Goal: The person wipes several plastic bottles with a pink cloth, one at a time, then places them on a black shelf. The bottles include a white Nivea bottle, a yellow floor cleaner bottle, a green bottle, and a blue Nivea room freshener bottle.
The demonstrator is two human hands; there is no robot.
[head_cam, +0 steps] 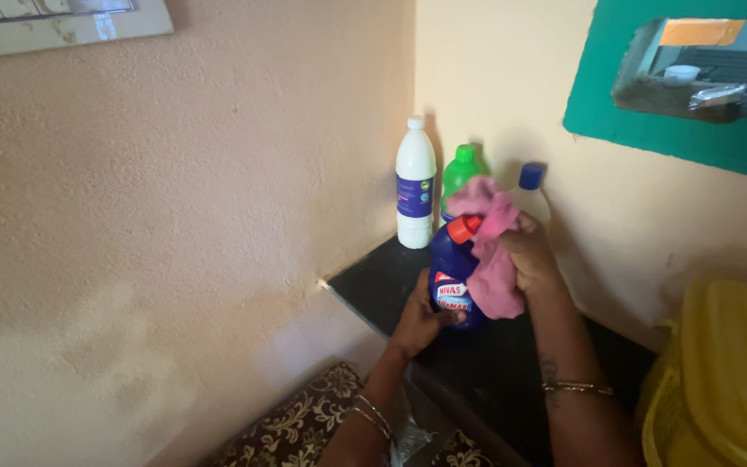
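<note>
- Dark blue bottle (453, 277) with a red cap stands on the black ledge (382, 281), at frame centre.
- Left hand (421, 322), at its 7 o'clock, clamps the base, steadying it.
- Right hand (529, 255), at 3 o'clock, presses a pink cloth (493, 251) against its side.
- White bottle (415, 183) and green bottle (462, 171) stand behind, at 12 o'clock.

1. The black stone shelf (373, 290) shows bare surface at its left end, centre of the frame; a hand can pass there.
2. The tall white plastic bottle (415, 183), the green plastic bottle (462, 171) and the clear bottle with a blue cap (531, 192) crowd the back corner, close together.
3. Peach plaster walls (218, 199) close the shelf behind and on the left.
4. The yellow perforated plastic basket (724, 372) blocks the lower right.
5. The dark blue bottle with a red cap (451, 272), held by the left hand (421, 320), and the pink cloth (494, 259) under the right hand (533, 259) fill the middle.
</note>
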